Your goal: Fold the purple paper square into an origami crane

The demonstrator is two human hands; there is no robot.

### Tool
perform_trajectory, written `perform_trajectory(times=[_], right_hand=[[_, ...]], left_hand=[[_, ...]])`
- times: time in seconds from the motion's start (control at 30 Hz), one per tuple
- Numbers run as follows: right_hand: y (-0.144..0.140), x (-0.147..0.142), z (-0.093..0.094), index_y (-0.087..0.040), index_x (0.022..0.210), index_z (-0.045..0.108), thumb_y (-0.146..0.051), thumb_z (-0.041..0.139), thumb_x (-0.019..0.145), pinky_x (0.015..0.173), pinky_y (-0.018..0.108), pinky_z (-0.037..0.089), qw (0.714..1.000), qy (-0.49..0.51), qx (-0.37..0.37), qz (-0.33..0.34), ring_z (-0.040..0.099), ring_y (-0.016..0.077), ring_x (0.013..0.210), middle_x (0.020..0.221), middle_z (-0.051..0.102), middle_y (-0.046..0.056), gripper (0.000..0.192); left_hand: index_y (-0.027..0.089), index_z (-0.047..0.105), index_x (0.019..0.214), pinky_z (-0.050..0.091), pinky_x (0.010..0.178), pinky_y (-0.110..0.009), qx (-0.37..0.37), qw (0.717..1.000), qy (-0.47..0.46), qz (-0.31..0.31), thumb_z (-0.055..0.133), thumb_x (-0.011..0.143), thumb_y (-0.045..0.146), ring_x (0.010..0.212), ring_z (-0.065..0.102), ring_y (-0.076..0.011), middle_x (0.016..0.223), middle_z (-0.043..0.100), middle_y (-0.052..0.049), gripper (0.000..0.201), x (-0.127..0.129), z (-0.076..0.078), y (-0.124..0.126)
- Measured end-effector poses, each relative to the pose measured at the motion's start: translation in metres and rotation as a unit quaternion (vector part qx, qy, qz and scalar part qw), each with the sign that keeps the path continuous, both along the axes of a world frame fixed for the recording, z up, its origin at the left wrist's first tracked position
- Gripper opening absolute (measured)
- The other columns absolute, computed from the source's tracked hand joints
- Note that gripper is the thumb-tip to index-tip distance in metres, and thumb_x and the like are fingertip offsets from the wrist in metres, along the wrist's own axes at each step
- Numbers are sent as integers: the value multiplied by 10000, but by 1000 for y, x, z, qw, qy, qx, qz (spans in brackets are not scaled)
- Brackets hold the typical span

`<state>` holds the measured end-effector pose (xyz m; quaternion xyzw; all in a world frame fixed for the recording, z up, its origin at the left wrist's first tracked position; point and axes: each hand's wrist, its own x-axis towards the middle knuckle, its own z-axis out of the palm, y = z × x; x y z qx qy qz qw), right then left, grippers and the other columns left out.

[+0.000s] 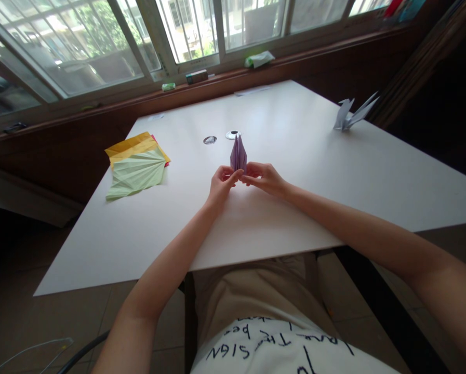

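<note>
While both hands meet at the base of the purple origami fold [238, 154], the piece stands upright with its pointed tip up, near the middle of the white counter [303, 171], just this side of two small round discs [233, 135]. Left hand [222, 183]: fingertips pinched shut on the lower left edge of the fold. Right hand [264, 176]: fingers closed on the lower right edge, thumb hidden beneath. Risks, as judged from this grip: the paper is thin and narrow at the bottom, so uneven pull between the two hands could tear a crease or skew the flaps out of line; a pinch pressed too hard would flatten the standing point. Grip sits low, so the tall tip could lean or buckle. Stack of coloured paper sheets [137, 166], pale green pleated on top with yellow beneath, lies well left of the fold, apart from both forearms. Finished white paper crane [351, 114] sits far right of the fold near the counter's edge; a wide sweep of the right elbow seems unlikely to reach it.
</note>
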<state>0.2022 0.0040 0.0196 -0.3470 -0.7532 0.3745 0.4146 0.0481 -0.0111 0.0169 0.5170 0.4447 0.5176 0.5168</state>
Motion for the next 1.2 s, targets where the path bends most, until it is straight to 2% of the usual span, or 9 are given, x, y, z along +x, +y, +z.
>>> perform_trajectory(times=[0.13, 0.27, 0.4, 0.5, 0.6, 0.83, 1.2], right_hand=[[1, -1, -2, -135, 797, 584, -459, 588, 753, 584, 262, 467, 1000, -6, 7, -2, 576, 126, 635, 725, 622, 41, 327], [2, -1, -2, -144, 775, 573, -347, 563, 773, 579, 258, 476, 1000, 2, 8, -4, 580, 115, 608, 695, 614, 24, 203], [3, -2, -2, -155, 760, 555, -247, 540, 763, 595, 267, 480, 998, -20, 28, -49, 591, 119, 614, 689, 615, 14, 93], [4, -3, -1, -171, 862, 540, -266, 570, 745, 622, 276, 498, 993, -6, 52, -102, 611, 138, 700, 780, 632, 24, 154], [4, -3, -1, -182, 924, 502, -311, 612, 723, 643, 288, 517, 990, 32, 58, -127, 620, 148, 746, 839, 632, 30, 263], [6, -1, -2, -189, 863, 497, -409, 611, 731, 638, 299, 520, 991, 35, 57, -118, 622, 151, 747, 842, 627, 27, 281], [6, -1, -2, -187, 828, 504, -439, 633, 710, 612, 295, 514, 992, 23, 46, -113, 613, 152, 724, 790, 616, 16, 307]], left_hand=[[195, 475, 702, 395, 633, -213, -1, 1000, -7, 7, 693, 627, 435, 649, 520, -81, 642, 539, 43, 333, 0, -2, 2], [191, 490, 710, 397, 630, -213, -11, 1000, -12, 21, 648, 663, 466, 674, 539, -87, 709, 562, 29, 320, -1, -4, 4], [187, 493, 691, 395, 634, -221, -18, 999, -20, 30, 605, 702, 465, 684, 556, -94, 724, 567, 23, 300, -1, -4, 6], [188, 500, 683, 391, 621, -224, -20, 999, -10, 33, 622, 693, 428, 660, 555, -97, 701, 564, 23, 270, 0, -4, 6], [187, 505, 671, 391, 617, -230, -20, 999, 4, 29, 627, 689, 415, 639, 551, -97, 689, 563, 22, 259, 0, -3, 6], [181, 510, 657, 387, 607, -228, -18, 999, 8, 26, 632, 682, 409, 623, 545, -92, 671, 551, 23, 260, 1, -3, 5], [184, 539, 679, 392, 626, -239, -20, 1000, 5, 19, 639, 677, 407, 633, 552, -96, 694, 577, 18, 244, 0, -3, 5]])
